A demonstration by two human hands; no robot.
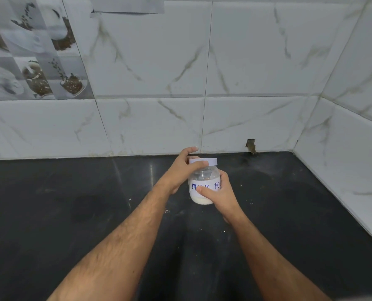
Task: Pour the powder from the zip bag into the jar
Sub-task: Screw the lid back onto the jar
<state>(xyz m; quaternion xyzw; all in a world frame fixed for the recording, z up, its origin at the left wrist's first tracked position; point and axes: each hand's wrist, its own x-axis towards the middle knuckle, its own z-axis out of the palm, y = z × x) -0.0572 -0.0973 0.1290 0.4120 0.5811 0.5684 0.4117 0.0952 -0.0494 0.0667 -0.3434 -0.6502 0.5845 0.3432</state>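
Note:
A small clear jar point(204, 181) with a white label in blue handwriting stands upright on the black counter, with white powder in its bottom. A pale lilac lid point(211, 161) sits on top of it. My left hand point(180, 170) grips the lid from the left, thumb across its front and a finger over the top. My right hand point(218, 193) wraps around the jar's lower body from the right, thumb on the label. No zip bag is in view.
The black stone counter point(93, 213) carries a few specks of spilled powder near the jar. Marble-look wall tiles point(245, 116) rise behind and on the right, forming a corner at the back right. A small hole point(251, 146) breaks the tile at the counter's back edge.

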